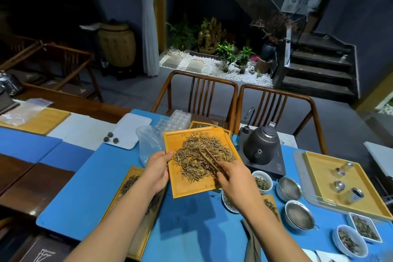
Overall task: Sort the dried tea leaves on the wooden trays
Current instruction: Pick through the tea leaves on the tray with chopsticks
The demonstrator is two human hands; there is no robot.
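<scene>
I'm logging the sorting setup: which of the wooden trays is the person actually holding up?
The middle tray heaped with loose tea leaves; the left hand grips its edge. The other trays lie flat on the table.

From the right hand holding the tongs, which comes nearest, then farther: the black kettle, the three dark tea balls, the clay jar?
1. Black kettle, just beyond the right hand.
2. Three dark tea balls, on the white tray, far left.
3. Clay jar, across the room.

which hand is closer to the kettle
Right. The right hand holds tongs over the tea tray, just left of the kettle; the left hand grips the tray's far left edge.
</scene>
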